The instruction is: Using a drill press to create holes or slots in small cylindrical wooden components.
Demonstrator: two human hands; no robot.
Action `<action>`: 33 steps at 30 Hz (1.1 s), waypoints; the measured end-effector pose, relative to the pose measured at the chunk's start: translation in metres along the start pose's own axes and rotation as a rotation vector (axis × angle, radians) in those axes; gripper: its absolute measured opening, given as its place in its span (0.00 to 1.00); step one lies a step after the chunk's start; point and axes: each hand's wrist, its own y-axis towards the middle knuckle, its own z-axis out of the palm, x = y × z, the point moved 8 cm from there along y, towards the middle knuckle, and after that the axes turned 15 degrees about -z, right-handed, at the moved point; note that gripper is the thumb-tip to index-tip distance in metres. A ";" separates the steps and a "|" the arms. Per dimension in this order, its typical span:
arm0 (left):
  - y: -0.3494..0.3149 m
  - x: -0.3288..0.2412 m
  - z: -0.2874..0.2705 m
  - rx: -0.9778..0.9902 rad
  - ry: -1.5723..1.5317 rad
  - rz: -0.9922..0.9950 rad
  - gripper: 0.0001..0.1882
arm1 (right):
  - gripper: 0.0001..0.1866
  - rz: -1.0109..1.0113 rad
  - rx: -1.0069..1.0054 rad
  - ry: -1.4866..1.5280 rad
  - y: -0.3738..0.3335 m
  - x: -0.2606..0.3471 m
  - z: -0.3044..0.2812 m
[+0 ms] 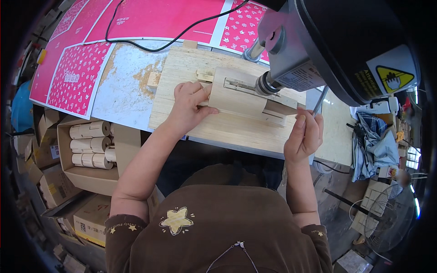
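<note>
A pale, curved wooden piece (234,98) with a long slot and a notch at its right end lies on a wooden board (175,109) under a drill press (296,54). The drill press's chuck (264,85) is right over the slot; the bit's tip is hard to make out. My left hand (191,102) grips the left end of the wooden piece, thumb along its near edge. My right hand (306,136) is closed around the lower end of the metal feed lever (321,101), beside the piece's right end. Its fingertips come close to that end.
Small wooden blocks (205,75) sit behind the piece. A black cable (182,34) crosses the pink printed sheets (150,20). At the left, a cardboard box (93,175) contains several wooden cylinders (91,145). Cloth (371,145) and a fan (389,218) are on the right.
</note>
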 end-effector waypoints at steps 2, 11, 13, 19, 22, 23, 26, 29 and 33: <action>0.000 0.003 -0.001 -0.002 0.005 -0.016 0.23 | 0.07 0.009 0.187 -0.047 0.009 0.004 -0.002; -0.001 -0.023 0.029 0.026 -0.015 -0.005 0.29 | 0.09 -0.580 -0.023 -0.379 0.157 -0.033 -0.057; 0.000 -0.022 0.033 0.038 -0.029 -0.051 0.31 | 0.09 -0.546 -0.010 -0.370 0.155 -0.040 -0.058; 0.000 -0.021 0.032 0.032 -0.022 -0.037 0.31 | 0.11 0.121 -0.028 -0.072 0.094 0.006 -0.063; -0.001 -0.020 0.031 0.021 -0.008 -0.033 0.31 | 0.09 0.005 0.025 0.033 0.045 0.020 -0.036; -0.001 -0.022 0.031 0.028 -0.014 -0.031 0.31 | 0.07 0.050 0.068 -0.039 0.024 0.013 -0.024; 0.001 -0.023 0.030 0.000 -0.010 -0.020 0.31 | 0.06 -0.024 -0.007 0.040 0.001 -0.003 0.006; 0.001 -0.020 0.029 -0.007 -0.009 -0.024 0.31 | 0.06 -0.094 -0.003 0.035 0.005 0.001 -0.004; -0.003 -0.018 0.029 -0.005 -0.007 -0.056 0.30 | 0.10 0.002 -0.138 -0.243 0.070 0.000 -0.061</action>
